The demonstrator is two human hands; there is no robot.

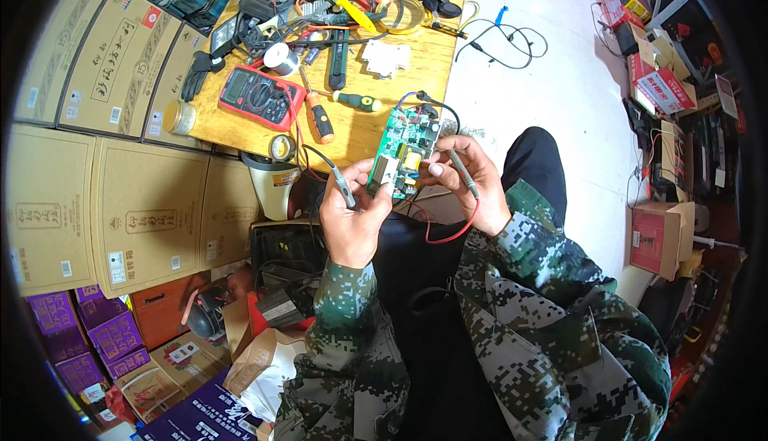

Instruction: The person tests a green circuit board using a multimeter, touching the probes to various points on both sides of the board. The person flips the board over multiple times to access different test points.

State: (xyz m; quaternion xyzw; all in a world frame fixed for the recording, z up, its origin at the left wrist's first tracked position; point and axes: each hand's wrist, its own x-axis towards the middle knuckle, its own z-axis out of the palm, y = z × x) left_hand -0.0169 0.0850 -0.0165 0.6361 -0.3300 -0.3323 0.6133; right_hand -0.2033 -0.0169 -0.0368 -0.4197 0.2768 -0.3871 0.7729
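A green circuit board (394,138), crowded with components, is held tilted over the table's front edge. My left hand (352,225) is closed on its lower left side, thumb across the front. Between that hand's fingers also sits a grey test probe (344,187) on a dark lead. My right hand (485,193) is closed around a second grey test probe (463,172) with a red lead; its fingertips are at the board's right edge. Both probe tips are hard to make out. A red-framed multimeter (260,97) lies on the table to the left.
On the wooden table (428,73) lie an orange-handled screwdriver (319,118), a solder spool (281,58), a roll of tape (282,147) and a heap of tools and cables. Cardboard boxes (144,209) stack up at the left. A cable (512,49) lies on the pale floor.
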